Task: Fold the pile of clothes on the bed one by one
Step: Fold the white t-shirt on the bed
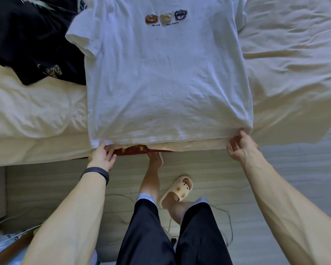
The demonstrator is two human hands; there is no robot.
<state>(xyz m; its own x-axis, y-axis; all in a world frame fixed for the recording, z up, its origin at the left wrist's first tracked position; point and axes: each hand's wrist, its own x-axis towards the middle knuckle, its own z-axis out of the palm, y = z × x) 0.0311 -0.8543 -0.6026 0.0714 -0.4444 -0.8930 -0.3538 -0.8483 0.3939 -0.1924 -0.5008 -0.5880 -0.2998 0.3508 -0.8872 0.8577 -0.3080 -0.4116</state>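
A white T-shirt (166, 79) with three small cartoon prints on its chest lies spread flat, front up, on the cream bed (294, 73). Its hem hangs at the bed's near edge. My left hand (101, 155) pinches the hem's left corner, thumb on top. My right hand (241, 146) pinches the hem's right corner. A pile of dark clothes (33, 41) sits on the bed to the shirt's left. A red patterned cloth (134, 150) peeks out under the hem.
My legs in dark shorts (168, 236) and cream slippers (178, 190) stand on the pale floor by the bed. Thin cables (229, 219) trail across the floor. Clutter (6, 243) lies at the bottom left corner.
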